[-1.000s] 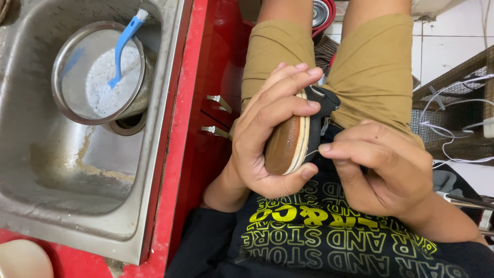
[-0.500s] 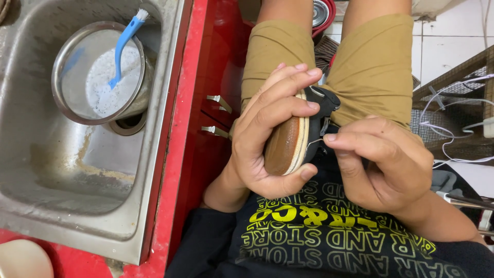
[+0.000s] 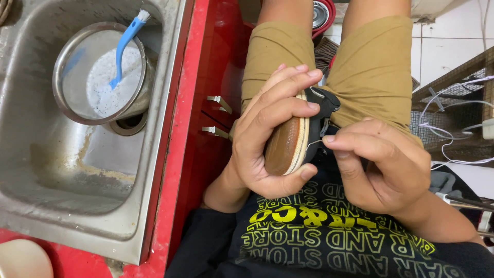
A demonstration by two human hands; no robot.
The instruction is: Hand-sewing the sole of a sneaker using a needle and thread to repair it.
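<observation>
The left hand [image 3: 267, 139] covers most of a brown-soled shoe [image 3: 285, 146], leaving only its sole edge and a dark upper part showing. What the right hand [image 3: 378, 167] pinches is too fine to identify. The steel sink [image 3: 62, 195] runs off the left edge, and a pale round object [image 3: 20, 260] is cropped at the bottom corner.

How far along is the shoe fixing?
Done: cannot tell how much of the edge is finished. In hand: the left hand grips the shoe sole-side up, while the right hand pinches a thin thread at its pale sole edge. Left: cannot tell.
</observation>
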